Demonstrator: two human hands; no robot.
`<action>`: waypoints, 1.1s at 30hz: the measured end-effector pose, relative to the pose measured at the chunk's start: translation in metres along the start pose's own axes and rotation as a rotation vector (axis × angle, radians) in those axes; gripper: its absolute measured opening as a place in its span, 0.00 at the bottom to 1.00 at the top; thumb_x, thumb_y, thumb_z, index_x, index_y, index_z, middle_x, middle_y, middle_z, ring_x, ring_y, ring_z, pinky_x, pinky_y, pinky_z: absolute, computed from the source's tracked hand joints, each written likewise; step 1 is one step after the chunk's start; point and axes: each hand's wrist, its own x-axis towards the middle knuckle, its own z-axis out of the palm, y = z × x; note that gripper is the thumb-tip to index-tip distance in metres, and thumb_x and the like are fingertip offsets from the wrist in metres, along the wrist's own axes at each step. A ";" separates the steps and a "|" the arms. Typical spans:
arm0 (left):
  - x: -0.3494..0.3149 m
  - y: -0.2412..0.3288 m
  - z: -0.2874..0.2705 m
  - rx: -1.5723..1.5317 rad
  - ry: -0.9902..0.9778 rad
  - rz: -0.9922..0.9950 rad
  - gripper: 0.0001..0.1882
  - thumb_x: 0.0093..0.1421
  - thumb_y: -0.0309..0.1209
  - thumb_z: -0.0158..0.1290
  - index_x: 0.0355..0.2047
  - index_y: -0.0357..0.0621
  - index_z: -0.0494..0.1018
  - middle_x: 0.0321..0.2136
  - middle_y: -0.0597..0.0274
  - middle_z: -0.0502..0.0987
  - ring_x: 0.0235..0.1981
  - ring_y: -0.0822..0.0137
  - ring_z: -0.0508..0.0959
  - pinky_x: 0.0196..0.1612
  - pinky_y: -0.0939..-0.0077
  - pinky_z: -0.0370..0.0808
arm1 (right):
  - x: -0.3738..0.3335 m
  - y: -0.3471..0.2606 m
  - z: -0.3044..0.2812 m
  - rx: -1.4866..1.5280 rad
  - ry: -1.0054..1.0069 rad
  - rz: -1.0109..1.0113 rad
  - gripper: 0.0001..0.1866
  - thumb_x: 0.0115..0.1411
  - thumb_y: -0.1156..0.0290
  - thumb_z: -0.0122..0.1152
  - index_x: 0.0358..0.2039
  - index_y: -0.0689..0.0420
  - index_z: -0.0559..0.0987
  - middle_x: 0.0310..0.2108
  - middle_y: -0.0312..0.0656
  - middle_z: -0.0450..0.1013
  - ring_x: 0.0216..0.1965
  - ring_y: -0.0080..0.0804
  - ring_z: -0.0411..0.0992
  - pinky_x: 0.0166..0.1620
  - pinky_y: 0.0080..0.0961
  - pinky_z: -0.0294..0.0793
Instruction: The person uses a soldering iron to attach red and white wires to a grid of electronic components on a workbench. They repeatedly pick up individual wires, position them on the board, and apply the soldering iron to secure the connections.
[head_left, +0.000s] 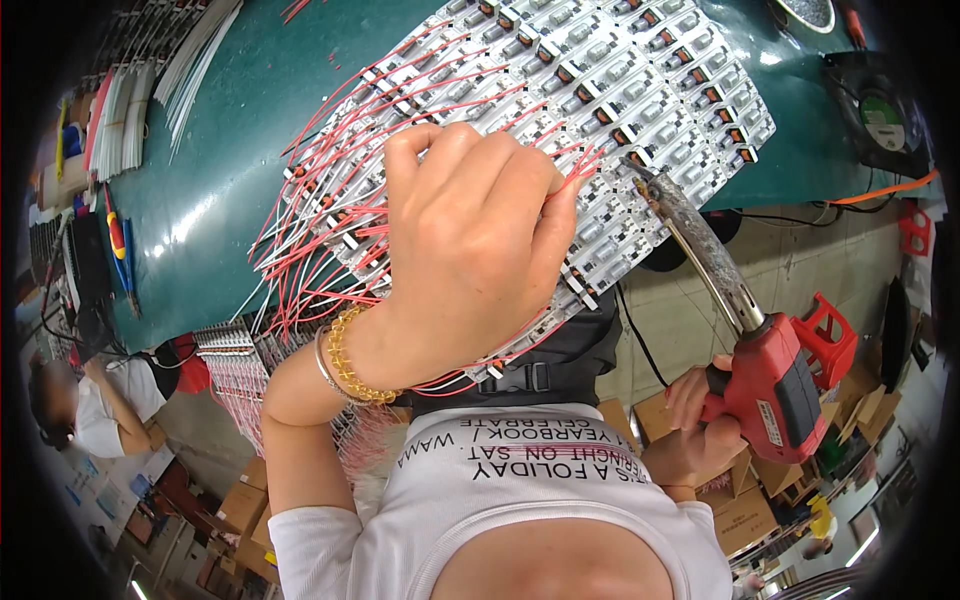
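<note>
A large panel of small circuit boards [625, 100] lies on the green table. My left hand [475, 225] is over its middle, closed, with thumb and fingers pinched on a thin red wire [578, 172] whose end points right toward the boards. Many red and white wires [310, 245] fan out to the left, partly hidden under this hand. At the lower right, my right hand [695, 410] is wrapped round the handle of a red and black soldering gun [775, 385]. Its dark tip reaches up and left to the panel, just right of the red wire's end.
On the green tabletop [210, 210], a screwdriver [118, 240] and white strips [125, 115] lie left. A black fan-like unit [880, 125] and a round dish [806, 14] sit right. A red stool [826, 340] and cardboard boxes [745, 515] stand below; another person [110, 405] sits left.
</note>
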 end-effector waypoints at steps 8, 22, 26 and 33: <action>0.001 0.001 0.000 0.013 0.007 0.002 0.07 0.44 0.23 0.59 0.17 0.44 0.70 0.15 0.67 0.68 0.21 0.67 0.67 0.34 0.72 0.58 | -0.004 0.005 -0.006 -0.003 -0.019 -0.031 0.41 0.54 0.41 0.50 0.49 0.71 0.60 0.08 0.32 0.59 0.08 0.21 0.58 0.17 0.18 0.61; -0.005 0.010 0.005 0.082 -0.012 0.076 0.07 0.42 0.22 0.59 0.20 0.43 0.71 0.17 0.67 0.68 0.23 0.65 0.68 0.36 0.69 0.59 | -0.013 0.010 -0.012 0.002 0.020 -0.007 0.36 0.54 0.44 0.51 0.45 0.68 0.62 0.08 0.31 0.60 0.09 0.22 0.59 0.17 0.18 0.62; -0.005 0.009 0.006 0.113 -0.009 0.126 0.08 0.42 0.23 0.59 0.19 0.43 0.70 0.17 0.66 0.68 0.23 0.64 0.68 0.36 0.68 0.59 | -0.013 0.009 -0.012 -0.046 0.002 -0.012 0.34 0.54 0.45 0.52 0.44 0.68 0.63 0.08 0.32 0.60 0.09 0.22 0.59 0.17 0.19 0.62; -0.004 0.009 0.006 0.094 -0.020 0.122 0.08 0.42 0.23 0.59 0.19 0.42 0.70 0.17 0.65 0.68 0.24 0.64 0.68 0.36 0.68 0.59 | -0.010 0.005 -0.011 0.003 -0.006 -0.047 0.39 0.54 0.44 0.51 0.48 0.70 0.61 0.08 0.31 0.60 0.08 0.21 0.59 0.17 0.18 0.62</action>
